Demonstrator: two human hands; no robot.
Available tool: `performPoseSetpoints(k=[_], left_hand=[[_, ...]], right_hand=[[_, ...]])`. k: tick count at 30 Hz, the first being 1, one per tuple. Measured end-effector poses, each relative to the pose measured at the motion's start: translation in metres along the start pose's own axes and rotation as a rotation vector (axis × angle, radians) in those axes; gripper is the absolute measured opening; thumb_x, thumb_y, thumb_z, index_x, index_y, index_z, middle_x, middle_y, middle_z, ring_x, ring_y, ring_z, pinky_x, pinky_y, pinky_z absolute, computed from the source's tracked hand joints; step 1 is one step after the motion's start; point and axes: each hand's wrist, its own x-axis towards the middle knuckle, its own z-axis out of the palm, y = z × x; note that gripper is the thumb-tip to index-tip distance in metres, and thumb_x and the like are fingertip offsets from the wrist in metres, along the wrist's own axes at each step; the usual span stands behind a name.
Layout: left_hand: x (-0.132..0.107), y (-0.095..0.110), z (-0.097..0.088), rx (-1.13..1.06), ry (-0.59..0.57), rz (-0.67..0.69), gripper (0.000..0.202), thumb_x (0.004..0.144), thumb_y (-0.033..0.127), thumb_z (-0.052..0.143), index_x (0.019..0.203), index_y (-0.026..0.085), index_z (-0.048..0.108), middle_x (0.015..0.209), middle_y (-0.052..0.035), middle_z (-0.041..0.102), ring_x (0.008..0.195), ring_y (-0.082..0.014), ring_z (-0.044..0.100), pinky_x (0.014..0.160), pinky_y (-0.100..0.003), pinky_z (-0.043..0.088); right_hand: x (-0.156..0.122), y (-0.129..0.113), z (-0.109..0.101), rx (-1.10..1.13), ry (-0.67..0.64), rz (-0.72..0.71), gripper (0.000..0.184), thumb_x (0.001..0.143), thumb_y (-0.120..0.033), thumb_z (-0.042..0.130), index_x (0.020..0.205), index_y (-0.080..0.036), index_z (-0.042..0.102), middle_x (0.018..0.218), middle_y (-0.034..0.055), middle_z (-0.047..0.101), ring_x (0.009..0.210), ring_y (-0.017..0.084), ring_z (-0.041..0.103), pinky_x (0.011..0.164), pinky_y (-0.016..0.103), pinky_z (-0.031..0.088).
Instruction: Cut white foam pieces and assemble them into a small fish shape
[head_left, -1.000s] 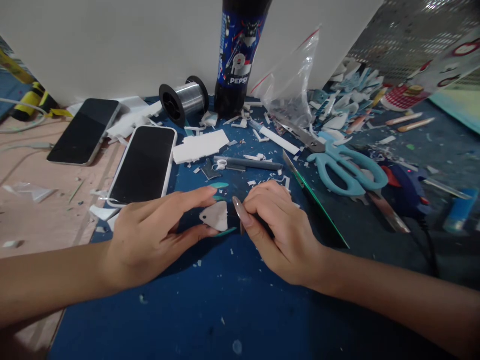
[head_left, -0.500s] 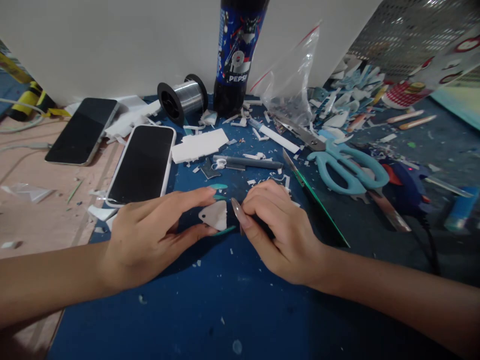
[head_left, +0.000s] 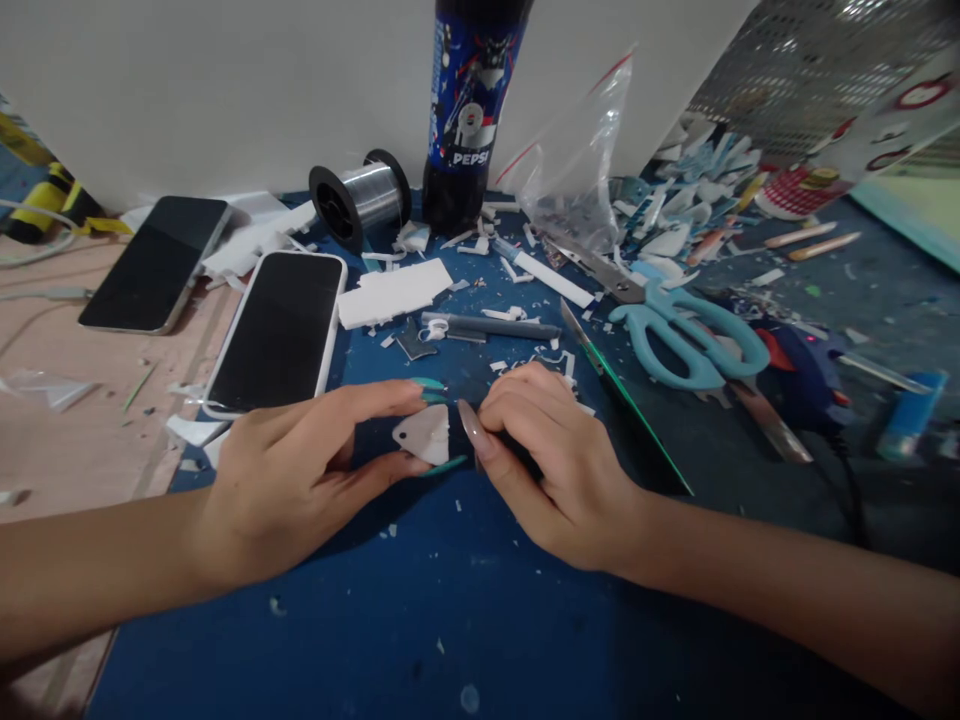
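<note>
My left hand [head_left: 300, 470] lies on the blue mat [head_left: 450, 600] and pins a small white triangular foam piece [head_left: 424, 435] between forefinger and thumb. Its fingers are closed around the piece. My right hand [head_left: 559, 465] is curled into a loose fist right beside the piece, thumb against its right edge. It seems to grip a thin tool at that edge, but the fingers hide it. Both hands touch the foam piece in the middle of the mat.
Two phones [head_left: 276, 330] [head_left: 154, 263] lie at the left. A wire spool [head_left: 360, 200], a Pepsi bottle [head_left: 465, 120] and a plastic bag [head_left: 577, 170] stand behind. Teal scissors [head_left: 686, 335], a green-edged ruler [head_left: 622, 400], a glue gun [head_left: 806, 375] and foam scraps lie at the right.
Both hands stay on the foam piece with barely any movement. The camera has shifted slightly, so everything sits a little further left and up.
</note>
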Motion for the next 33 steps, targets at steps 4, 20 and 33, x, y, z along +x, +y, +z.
performPoseSetpoints(k=[4, 20, 33], left_hand=[[-0.002, -0.004, 0.001, -0.012, -0.006, 0.042, 0.025, 0.097, 0.042, 0.049, 0.105, 0.024, 0.064, 0.068, 0.0052, 0.071, 0.040, -0.0087, 0.059, 0.047, -0.020, 0.053], [-0.003, -0.015, 0.015, 0.050, -0.134, 0.171, 0.040, 0.102, 0.041, 0.035, 0.121, 0.016, 0.061, 0.087, -0.0070, 0.078, 0.062, -0.0188, 0.074, 0.046, -0.026, 0.058], [-0.021, 0.001, -0.002, 0.275, -0.140, 0.371, 0.056, 0.091, 0.058, 0.043, 0.115, 0.012, 0.065, 0.127, -0.0172, 0.066, 0.065, -0.0218, 0.073, 0.045, -0.030, 0.057]], right_hand=[[0.001, 0.000, -0.001, -0.001, -0.012, 0.031, 0.020, 0.096, -0.019, 0.043, 0.076, -0.019, 0.044, 0.073, 0.0016, 0.050, 0.072, 0.016, 0.043, 0.069, 0.034, 0.034], [-0.004, 0.002, -0.005, -0.075, 0.071, 0.144, 0.008, 0.096, -0.020, 0.042, 0.092, -0.018, 0.049, 0.091, 0.0064, 0.056, 0.092, 0.020, 0.046, 0.083, 0.036, 0.039], [-0.004, 0.004, -0.009, 0.017, 0.177, 0.005, 0.015, 0.088, -0.014, 0.044, 0.101, -0.020, 0.047, 0.100, 0.0110, 0.063, 0.102, 0.025, 0.054, 0.093, 0.048, 0.042]])
